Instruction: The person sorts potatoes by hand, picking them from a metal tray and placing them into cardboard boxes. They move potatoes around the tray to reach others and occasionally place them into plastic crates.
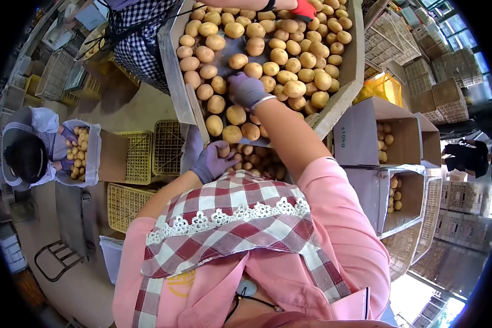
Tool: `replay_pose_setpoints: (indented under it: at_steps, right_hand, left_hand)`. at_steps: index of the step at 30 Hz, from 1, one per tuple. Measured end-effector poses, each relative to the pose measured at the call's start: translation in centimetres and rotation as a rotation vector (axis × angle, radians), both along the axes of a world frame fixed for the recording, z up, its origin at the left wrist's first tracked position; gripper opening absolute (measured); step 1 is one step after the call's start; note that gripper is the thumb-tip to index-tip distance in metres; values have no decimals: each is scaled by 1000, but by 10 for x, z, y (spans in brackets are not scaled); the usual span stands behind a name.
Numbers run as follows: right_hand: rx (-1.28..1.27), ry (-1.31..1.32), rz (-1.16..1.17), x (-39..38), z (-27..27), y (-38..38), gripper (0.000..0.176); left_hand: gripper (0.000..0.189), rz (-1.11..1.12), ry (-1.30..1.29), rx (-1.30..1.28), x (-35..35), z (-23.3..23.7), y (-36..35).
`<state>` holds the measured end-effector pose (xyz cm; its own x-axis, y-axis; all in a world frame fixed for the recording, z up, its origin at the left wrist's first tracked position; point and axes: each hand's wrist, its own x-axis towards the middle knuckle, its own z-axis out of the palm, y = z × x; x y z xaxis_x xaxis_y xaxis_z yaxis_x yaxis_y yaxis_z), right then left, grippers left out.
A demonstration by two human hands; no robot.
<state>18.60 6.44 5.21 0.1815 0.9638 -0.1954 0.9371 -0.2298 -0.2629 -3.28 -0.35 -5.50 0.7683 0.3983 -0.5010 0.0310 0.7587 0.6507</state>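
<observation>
Many potatoes (pixel 295 89) lie on a sorting tray (pixel 181 87) with a wooden rim in front of me. My right hand (pixel 247 90), in a grey-purple glove, reaches over the near part of the tray, with its fingertips down beside the potatoes; its grip is hidden. Below the tray's near edge, my left hand (pixel 212 162), gloved alike, has its thumb and fingers closed around a potato (pixel 223 151). More potatoes (pixel 255 159) lie heaped under that edge, right against my apron (pixel 229 202).
Cartons (pixel 366 134) with potatoes stand at the right. Yellow crates (pixel 127 205) and a dark crate (pixel 168 147) are at the left. A co-worker's red-gloved hand (pixel 305 10) is at the tray's far side. Another person (pixel 30 150) handles a lined box of potatoes (pixel 93 153).
</observation>
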Motion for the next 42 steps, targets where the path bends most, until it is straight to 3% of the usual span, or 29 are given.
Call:
replay_pose_setpoints:
  at_steps: [1, 2, 5, 6, 8, 10, 11, 13, 15, 16, 17, 19, 20, 21, 22, 24, 25, 28, 29, 30, 31, 32, 33, 34, 35, 36, 37, 39, 42]
  right_hand:
    - [109, 162, 41, 8, 2, -11, 40]
    - [295, 526, 50, 21, -18, -14, 47]
    - [631, 841, -162, 29, 22, -75, 48]
    - [779, 657, -168, 47, 24, -100, 48]
    - [891, 797, -566, 70, 57, -180, 49]
    - [1153, 340, -818, 101, 67, -274, 41]
    - [1286, 353, -919, 122, 66, -339, 38]
    - [1439, -230, -1250, 140, 57, -480, 40]
    - [1191, -681, -1530, 145, 19, -672, 43]
    - [985, -761, -1498, 122, 11, -736, 57]
    - [627, -659, -1959, 95, 21, -751, 64]
    - [339, -662, -2224, 78, 19, -734, 72]
    - [455, -808, -2081, 80, 11, -703, 72]
    - [651, -629, -1744, 92, 8, -670, 66]
    - [853, -508, -1614, 104, 17, -603, 56]
    - [728, -640, -1078, 115, 46, -472, 53]
    - [756, -646, -759, 149, 31, -433, 54]
    - [596, -676, -443, 107, 57, -248, 56]
    - [737, -603, -299, 104, 43, -204, 53]
    - [729, -385, -313, 95, 28, -162, 53]
    - [418, -190, -383, 73, 29, -126, 55]
    - [549, 15, -194, 72, -23, -96, 63]
    - [334, -152, -235, 28, -8, -78, 67]
    - [118, -318, -275, -15, 8, -71, 71]
    - [218, -325, -131, -27, -16, -69, 73]
    - [317, -331, 11, -33, -40, -69, 74]
    - [225, -224, 8, -44, -27, -74, 73]
    - [78, 24, 41, -55, 1, -84, 70]
    - [344, -52, 266, -60, 9, -93, 62]
  left_hand:
    - [52, 66, -32, -262, 3, 12, 2]
    - [61, 142, -38, -507, 6, 25, 3]
    - [70, 166, -83, -610, 16, 41, 3]
    - [72, 162, -135, -667, 19, 37, 4]
    - [71, 229, -100, -604, 31, 45, 2]
    - [69, 274, -72, -517, 37, 50, 2]
    - [64, 278, -69, -466, 38, 57, 1]
    - [64, 267, -77, -560, 43, 50, 6]
    - [64, 258, -79, -654, 45, 41, 9]
    - [64, 249, -86, -658, 45, 40, 10]
    - [64, 243, -98, -662, 45, 39, 10]
    - [66, 264, -71, -668, 49, 45, 11]
    - [67, 271, -102, -681, 50, 44, 11]
    - [68, 276, -129, -693, 51, 40, 11]
    - [69, 281, -158, -703, 52, 35, 11]
    - [78, 249, -141, -714, 52, 28, 13]
    - [79, 246, -105, -720, 51, 29, 13]
    - [81, 223, 38, -658, 48, 42, 13]
    - [82, 215, 94, -626, 45, 46, 11]
    - [82, 160, 93, -471, 39, 48, 6]
    - [83, 109, 92, -315, 32, 49, -1]
    - [84, 59, 93, -158, 28, 50, -3]
    - [88, 90, 72, -381, 25, 26, 6]
    - [89, 92, 100, -311, 21, 15, 5]
    - [90, 93, 132, -241, 17, 5, 4]
    - [88, 265, 204, -409, 21, 36, 1]
    - [98, 267, 265, -334, 22, 49, -4]
    - [93, 300, 248, -336, 24, 36, -1]
    - [74, 271, 171, -369, 23, 40, -6]
